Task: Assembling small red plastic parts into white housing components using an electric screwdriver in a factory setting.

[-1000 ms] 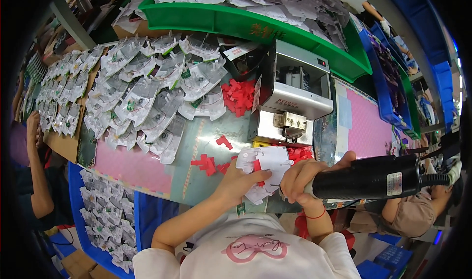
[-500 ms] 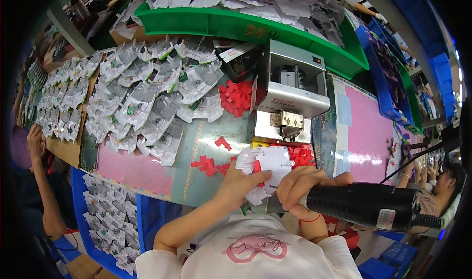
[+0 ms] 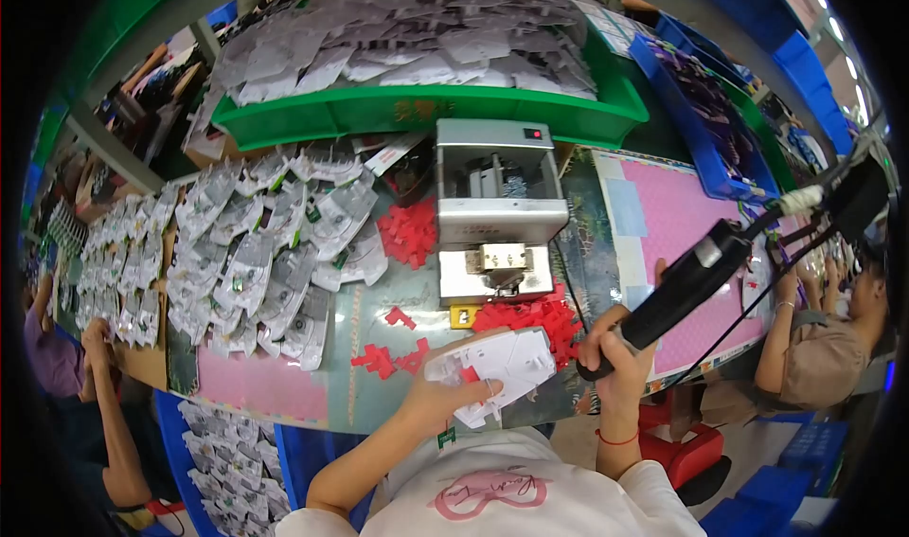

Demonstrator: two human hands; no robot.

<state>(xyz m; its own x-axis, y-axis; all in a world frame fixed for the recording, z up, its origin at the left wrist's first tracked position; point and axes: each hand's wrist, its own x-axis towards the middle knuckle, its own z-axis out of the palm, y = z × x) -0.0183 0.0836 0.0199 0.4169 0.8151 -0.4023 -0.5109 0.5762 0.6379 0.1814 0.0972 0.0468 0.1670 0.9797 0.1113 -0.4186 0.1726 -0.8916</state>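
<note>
Your left hand (image 3: 443, 397) is closed on the near edge of a white plastic housing (image 3: 497, 366), holding it flat at the table's front edge, a red piece showing at your fingers. Your right hand (image 3: 614, 352) is wrapped tight round the grip of a black electric screwdriver (image 3: 684, 286), tilted up to the right, its cable (image 3: 757, 286) trailing away; the tip is hidden. Red plastic clips (image 3: 530, 314) lie heaped just behind the housing, before the grey benchtop machine (image 3: 497, 205).
</note>
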